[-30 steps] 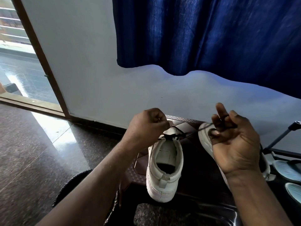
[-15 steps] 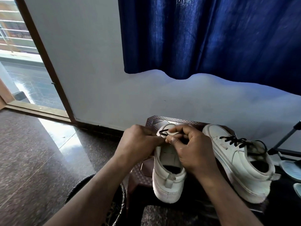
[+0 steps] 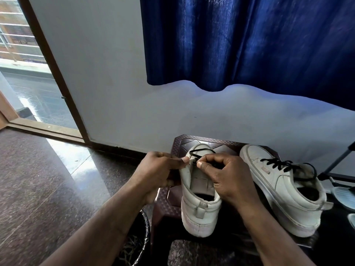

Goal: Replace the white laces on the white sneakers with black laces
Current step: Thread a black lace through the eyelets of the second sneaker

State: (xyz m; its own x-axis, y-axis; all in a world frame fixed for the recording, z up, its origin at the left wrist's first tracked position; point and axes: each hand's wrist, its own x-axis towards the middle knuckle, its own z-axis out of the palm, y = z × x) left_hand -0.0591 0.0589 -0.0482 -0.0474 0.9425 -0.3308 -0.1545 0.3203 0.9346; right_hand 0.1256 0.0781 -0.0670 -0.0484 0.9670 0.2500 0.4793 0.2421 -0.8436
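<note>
- On the stool (image 3: 180, 144), at twelve o'clock from both hands, a black lace (image 3: 199, 153) loops over the sneaker (image 3: 199, 212) toe.
- At nine o'clock the left hand (image 3: 159, 173) grips the sneaker's edge; the right hand (image 3: 226, 177) pinches the lace.
- Curled right fingers hide the lace's tip.

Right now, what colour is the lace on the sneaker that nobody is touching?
Black. The head view shows the lace crossing over the white untouched sneaker.
</note>
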